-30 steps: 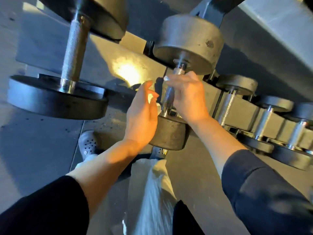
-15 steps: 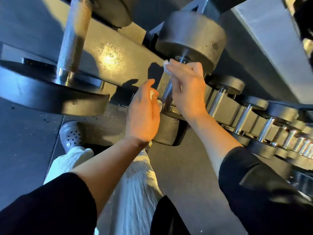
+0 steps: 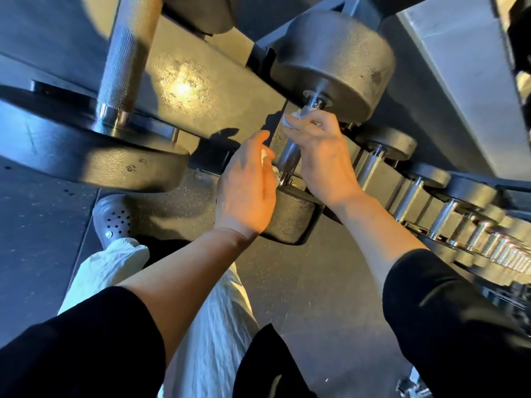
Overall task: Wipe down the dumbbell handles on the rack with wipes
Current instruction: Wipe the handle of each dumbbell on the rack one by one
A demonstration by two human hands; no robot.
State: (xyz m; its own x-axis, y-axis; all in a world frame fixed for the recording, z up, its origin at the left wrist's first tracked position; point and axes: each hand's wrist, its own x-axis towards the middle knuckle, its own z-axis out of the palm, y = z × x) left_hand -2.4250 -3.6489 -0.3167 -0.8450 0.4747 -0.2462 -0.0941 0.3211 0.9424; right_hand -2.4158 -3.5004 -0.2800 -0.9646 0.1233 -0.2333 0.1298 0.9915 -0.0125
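The dumbbell handle (image 3: 290,153) sits dead centre, a knurled steel bar tilting up and to the right between two dark weight heads on the rack (image 3: 201,90). Only a short stretch of it shows; the right hand (image 3: 321,159) covers its upper part and right side, fingers curled around the bar with a white wipe (image 3: 288,122) bunched under the fingertips near the top collar. How much of the wipe wraps behind the bar is hidden. The left hand (image 3: 247,191) comes in from the left, fingers bent, with a scrap of white material (image 3: 265,158) showing between thumb and palm, just beside the lower end of the handle. Whether those fingers actually pinch it or merely lie against it is hard to tell. The lower head (image 3: 293,216) is half covered by the left wrist.

To the left, a much larger dumbbell (image 3: 94,156) is cut off by the frame's top and left edge. To the right, a row of smaller dumbbells (image 3: 431,202) runs off toward the edge, blurring into glare until single ones cannot be told apart. Below, black sleeves fill both corners, with a pale trouser leg (image 3: 212,326) and a grey perforated clog (image 3: 115,219) on the dark floor. Open floor lies below the rack between the two forearms; around the handle itself the heads and both hands crowd close.
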